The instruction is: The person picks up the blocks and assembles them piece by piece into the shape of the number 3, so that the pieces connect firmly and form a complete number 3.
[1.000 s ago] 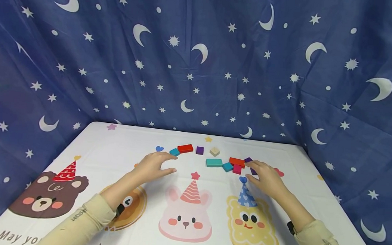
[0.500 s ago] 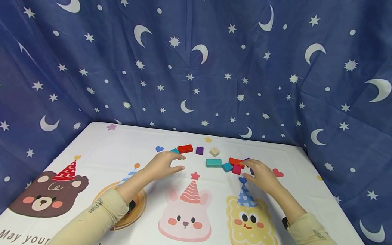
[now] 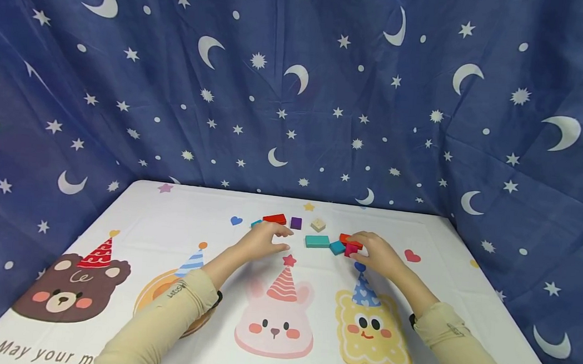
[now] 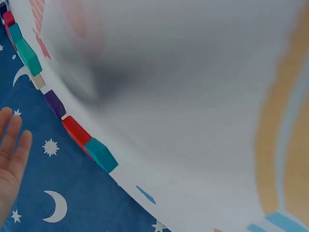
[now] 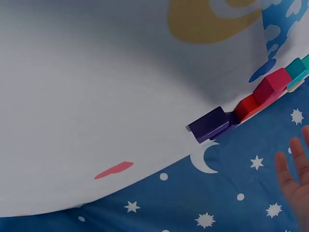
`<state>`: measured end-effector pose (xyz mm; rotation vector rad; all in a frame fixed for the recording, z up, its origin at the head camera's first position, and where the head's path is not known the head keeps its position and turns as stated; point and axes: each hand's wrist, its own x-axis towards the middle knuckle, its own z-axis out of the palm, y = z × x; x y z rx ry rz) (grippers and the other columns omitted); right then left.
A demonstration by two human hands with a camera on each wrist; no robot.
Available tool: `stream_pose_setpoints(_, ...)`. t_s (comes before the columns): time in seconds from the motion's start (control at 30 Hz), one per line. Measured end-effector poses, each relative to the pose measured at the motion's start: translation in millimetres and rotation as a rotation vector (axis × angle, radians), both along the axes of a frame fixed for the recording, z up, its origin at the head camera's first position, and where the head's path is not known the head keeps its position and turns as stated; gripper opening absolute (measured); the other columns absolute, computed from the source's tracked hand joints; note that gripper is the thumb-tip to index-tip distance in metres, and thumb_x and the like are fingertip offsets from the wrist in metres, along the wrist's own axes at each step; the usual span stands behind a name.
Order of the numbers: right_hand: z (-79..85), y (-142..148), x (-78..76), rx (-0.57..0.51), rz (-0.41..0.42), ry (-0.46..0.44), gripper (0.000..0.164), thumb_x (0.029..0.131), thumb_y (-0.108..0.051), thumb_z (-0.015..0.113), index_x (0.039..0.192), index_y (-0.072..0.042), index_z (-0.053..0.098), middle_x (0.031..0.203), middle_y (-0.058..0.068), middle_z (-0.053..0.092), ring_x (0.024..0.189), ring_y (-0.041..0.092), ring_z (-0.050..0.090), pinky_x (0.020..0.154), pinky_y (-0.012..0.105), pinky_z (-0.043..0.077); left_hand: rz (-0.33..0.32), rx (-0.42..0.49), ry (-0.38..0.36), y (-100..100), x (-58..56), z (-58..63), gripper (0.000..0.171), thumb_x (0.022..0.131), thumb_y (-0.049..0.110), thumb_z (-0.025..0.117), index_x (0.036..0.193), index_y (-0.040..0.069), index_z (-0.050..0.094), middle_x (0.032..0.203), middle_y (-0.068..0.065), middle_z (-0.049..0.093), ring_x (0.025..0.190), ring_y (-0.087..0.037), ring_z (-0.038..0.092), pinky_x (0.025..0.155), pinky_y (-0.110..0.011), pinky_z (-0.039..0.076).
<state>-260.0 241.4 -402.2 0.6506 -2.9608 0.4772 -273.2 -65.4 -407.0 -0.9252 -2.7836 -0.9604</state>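
Note:
My left hand (image 3: 266, 240) hovers over the cloth with fingers apart from the thumb and nothing between them. Just behind it lie a red block (image 3: 275, 219) and a partly covered blue block (image 3: 256, 223). A purple cube (image 3: 296, 223) lies beyond its fingertips. My right hand (image 3: 377, 254) is at the right cluster, its fingertips over an orange-red block (image 3: 351, 239) and its thumb by a magenta cube (image 3: 351, 249); contact is unclear. Dark purple blocks (image 5: 209, 124), hidden behind this hand in the head view, show in the right wrist view.
Between the hands lie a teal block (image 3: 317, 241), a blue cube (image 3: 337, 248) and a beige block (image 3: 318, 225). A white cloth (image 3: 322, 328) printed with cartoon animals covers the table. A dark blue curtain (image 3: 294, 137) stands along the back and sides.
My left hand has moved right, passing in front of the blue and red blocks. My right hand has shifted slightly left, covering the purple blocks. The blocks stay put.

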Motion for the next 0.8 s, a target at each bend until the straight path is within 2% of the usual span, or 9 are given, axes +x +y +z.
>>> stream_pose_setpoints(0.2,-0.8,-3,-9.4,-0.003,0.088,0.007,0.042,0.080,-0.014,0.074,0.119,-0.003,0.063,0.119,0.017,0.063,0.114,0.035,0.057,0.096,0.049,0.046,-0.044,0.059,-0.023,12,-13.5,-5.9,0.036,0.083,0.013,0.071,0.117,0.003,0.064,0.113,-0.014,0.067,0.105,-0.028,0.061,0.092,-0.039,0.050)
stream_pose_setpoints(0.23,-1.2,-4,-11.1,0.000,0.098,0.004,0.042,0.080,-0.014,0.074,0.120,-0.003,0.063,0.119,0.017,0.063,0.114,0.035,0.056,0.096,0.049,0.046,-0.042,0.054,-0.011,14,-14.5,-6.0,0.036,0.083,0.014,0.071,0.117,0.003,0.064,0.113,-0.014,0.067,0.104,-0.027,0.061,0.091,-0.038,0.050)
stream_pose_setpoints(0.5,-9.3,-7,-19.6,-0.001,0.127,-0.034,0.039,0.080,-0.013,0.074,0.116,-0.003,0.065,0.118,0.017,0.064,0.113,0.035,0.057,0.096,0.047,0.047,-0.026,0.040,-0.075,29,-24.0,-6.1,0.038,0.083,0.013,0.071,0.119,0.003,0.063,0.115,-0.015,0.067,0.107,-0.027,0.061,0.094,-0.039,0.049)
stream_pose_setpoints(0.67,-16.3,-4,-26.2,-0.001,0.161,-0.020,0.040,0.079,-0.015,0.075,0.115,-0.003,0.064,0.119,0.016,0.063,0.114,0.035,0.056,0.098,0.048,0.045,0.000,0.027,-0.093,41,-32.2,-9.2,0.041,0.082,0.016,0.073,0.120,0.004,0.063,0.113,-0.013,0.068,0.106,-0.026,0.062,0.093,-0.039,0.049)
stream_pose_setpoints(0.8,-19.9,-4,-31.4,-0.004,0.183,-0.032,0.041,0.079,-0.016,0.076,0.115,-0.003,0.064,0.120,0.017,0.063,0.115,0.036,0.056,0.099,0.050,0.044,0.022,0.039,-0.141,50,-36.7,-14.8,0.044,0.081,0.017,0.074,0.122,0.005,0.062,0.116,-0.014,0.066,0.110,-0.027,0.060,0.096,-0.039,0.048)
